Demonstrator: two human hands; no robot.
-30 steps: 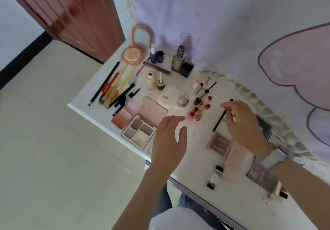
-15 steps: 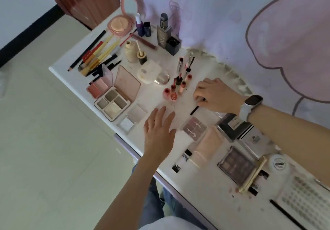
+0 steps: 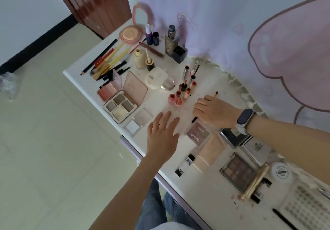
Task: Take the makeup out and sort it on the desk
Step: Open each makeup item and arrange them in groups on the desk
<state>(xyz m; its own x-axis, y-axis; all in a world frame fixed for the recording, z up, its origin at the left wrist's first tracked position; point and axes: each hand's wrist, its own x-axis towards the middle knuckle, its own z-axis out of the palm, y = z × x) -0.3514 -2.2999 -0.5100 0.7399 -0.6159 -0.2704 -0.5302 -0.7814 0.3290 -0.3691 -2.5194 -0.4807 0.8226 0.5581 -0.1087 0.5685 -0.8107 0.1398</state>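
Note:
Makeup lies spread over the white desk (image 3: 210,192). My right hand (image 3: 213,112) grips a thin black makeup brush (image 3: 215,94) just right of a cluster of small red and pink lip tubes (image 3: 181,94); the brush tip sticks out above my fingers and its black end below them. My left hand (image 3: 163,135) hovers flat with spread fingers over the desk, holding nothing. It is between a small clear highlighter case (image 3: 138,121) and a brown LAMEILA palette (image 3: 197,133). An open four-pan eyeshadow palette (image 3: 123,103) lies further left.
Pencils and brushes (image 3: 107,60), a pink compact with mirror (image 3: 131,33) and bottles (image 3: 171,41) fill the far left corner. A brown eyeshadow palette (image 3: 238,171), a gold tube (image 3: 255,181), a white jar (image 3: 282,172) and a lash tray (image 3: 307,206) sit at the right. Wall cloth borders the desk's far side.
My right hand came down onto the thin brush and now grips it, shifted slightly right. My left hand stayed flat over the desk. The camera view swung right, then moved closer.

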